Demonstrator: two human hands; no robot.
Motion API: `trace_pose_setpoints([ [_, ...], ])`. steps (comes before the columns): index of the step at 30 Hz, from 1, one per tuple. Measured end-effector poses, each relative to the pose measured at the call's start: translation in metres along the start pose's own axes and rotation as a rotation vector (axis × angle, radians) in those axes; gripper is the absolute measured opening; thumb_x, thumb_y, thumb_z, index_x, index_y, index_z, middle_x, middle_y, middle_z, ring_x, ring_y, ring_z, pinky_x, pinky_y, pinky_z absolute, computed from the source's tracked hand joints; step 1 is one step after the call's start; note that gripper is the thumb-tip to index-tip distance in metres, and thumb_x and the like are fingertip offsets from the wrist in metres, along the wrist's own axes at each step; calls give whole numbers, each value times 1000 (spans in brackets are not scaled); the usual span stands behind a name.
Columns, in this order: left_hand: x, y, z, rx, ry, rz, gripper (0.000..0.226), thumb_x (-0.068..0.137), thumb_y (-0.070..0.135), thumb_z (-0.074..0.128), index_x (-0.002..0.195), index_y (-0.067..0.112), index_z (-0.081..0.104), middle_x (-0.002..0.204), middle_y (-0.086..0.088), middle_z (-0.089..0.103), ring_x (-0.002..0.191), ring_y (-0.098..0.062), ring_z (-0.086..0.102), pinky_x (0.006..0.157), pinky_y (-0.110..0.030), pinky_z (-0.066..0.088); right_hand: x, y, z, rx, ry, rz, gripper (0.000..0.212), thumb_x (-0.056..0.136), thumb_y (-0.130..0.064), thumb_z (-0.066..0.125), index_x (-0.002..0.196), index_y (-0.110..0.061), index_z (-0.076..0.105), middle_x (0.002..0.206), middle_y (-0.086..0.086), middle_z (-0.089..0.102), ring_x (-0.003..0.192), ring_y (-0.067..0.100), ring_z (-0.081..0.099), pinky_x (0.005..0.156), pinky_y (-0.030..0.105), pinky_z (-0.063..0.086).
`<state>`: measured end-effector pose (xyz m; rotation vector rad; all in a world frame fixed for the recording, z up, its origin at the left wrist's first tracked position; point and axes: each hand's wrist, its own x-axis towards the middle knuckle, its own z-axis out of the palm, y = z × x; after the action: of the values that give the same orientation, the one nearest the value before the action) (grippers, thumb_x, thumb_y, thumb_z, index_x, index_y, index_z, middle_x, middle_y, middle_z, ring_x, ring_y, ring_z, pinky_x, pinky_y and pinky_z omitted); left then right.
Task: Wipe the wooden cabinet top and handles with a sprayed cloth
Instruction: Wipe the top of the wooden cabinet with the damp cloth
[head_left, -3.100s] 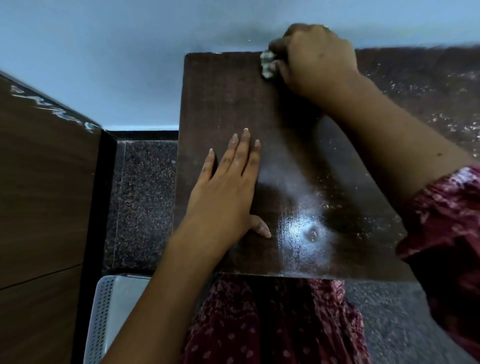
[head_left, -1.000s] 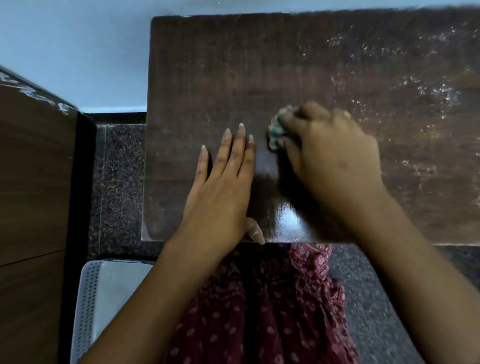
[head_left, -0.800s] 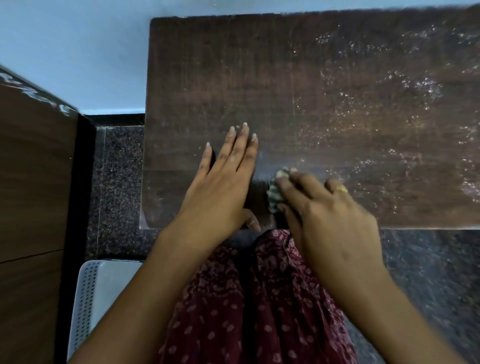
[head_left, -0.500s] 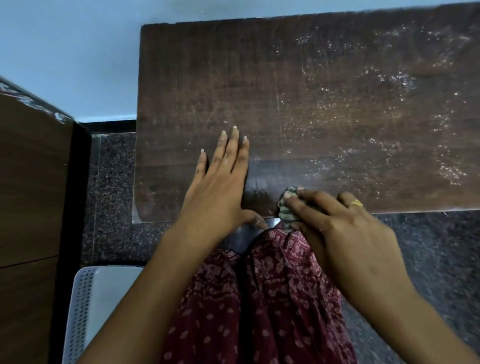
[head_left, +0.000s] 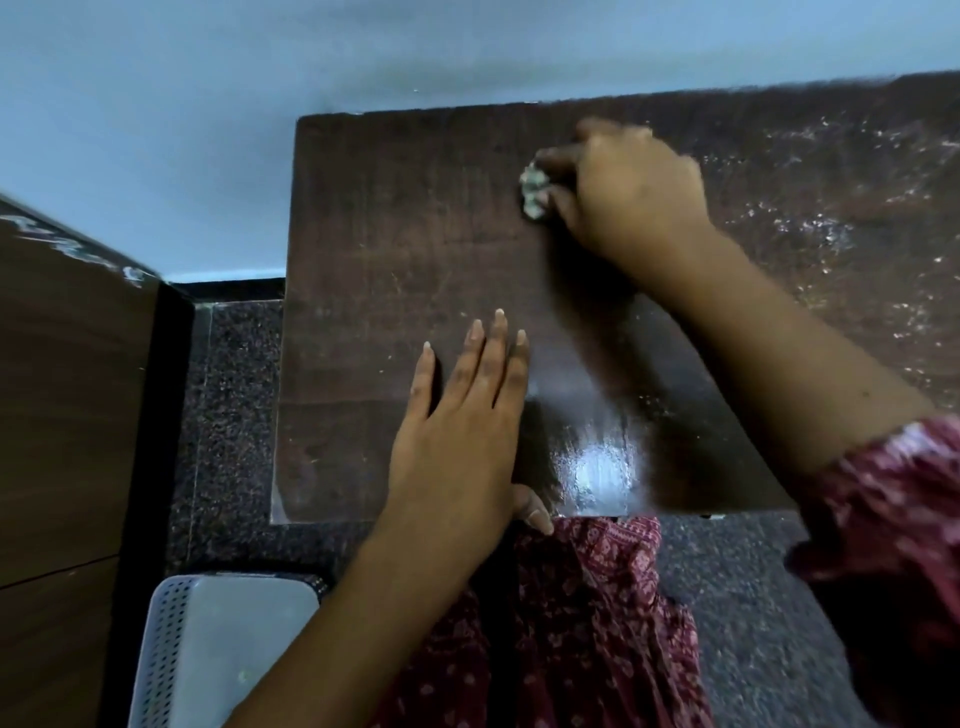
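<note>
The right hand (head_left: 623, 192) had swept away from the near edge, where half a second before it worked just beside the left thumb, and now sat far out beyond the left fingertips, close to the wall; its fingers were curled round a small bunched cloth (head_left: 534, 193), of which only a pale wad showed at the fingertips, pressed to the cabinet top (head_left: 405, 234). The left hand (head_left: 462, 436) had not shifted; it lay flat with straight fingers on the wood, holding nothing, thumb hanging over the near edge. A wet sheen (head_left: 597, 467) showed just right of that thumb; white specks (head_left: 810, 228) lay thick on the wood to the right of the wiping hand. This looked like one more out-and-back stroke on the left part of the top; the speckled stretch probably still needed wiping, and no handles were in view. A white perforated basket (head_left: 218, 649) stood on the floor below the left forearm. No label or writing could be read anywhere.
</note>
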<state>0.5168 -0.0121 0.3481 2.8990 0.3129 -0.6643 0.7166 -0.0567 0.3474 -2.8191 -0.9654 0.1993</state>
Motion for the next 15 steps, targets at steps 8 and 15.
trace_pose_setpoints([
  [8,0,13,-8,63,-109,-67,130,68,63,61,132,10,-38,140,-7,-46,135,-20,-35,104,-46,-26,55,12,-1,1,94,33,35,95,-28,47,125,-13,57,125,12,56,113,35,53,83,42,46],
  [15,5,21,-17,141,-167,-101,135,64,61,66,132,6,-38,149,-12,-37,139,-23,-28,101,-44,-27,-28,12,-7,-35,55,-39,33,99,-24,42,131,-19,48,126,7,48,113,32,47,63,34,35],
])
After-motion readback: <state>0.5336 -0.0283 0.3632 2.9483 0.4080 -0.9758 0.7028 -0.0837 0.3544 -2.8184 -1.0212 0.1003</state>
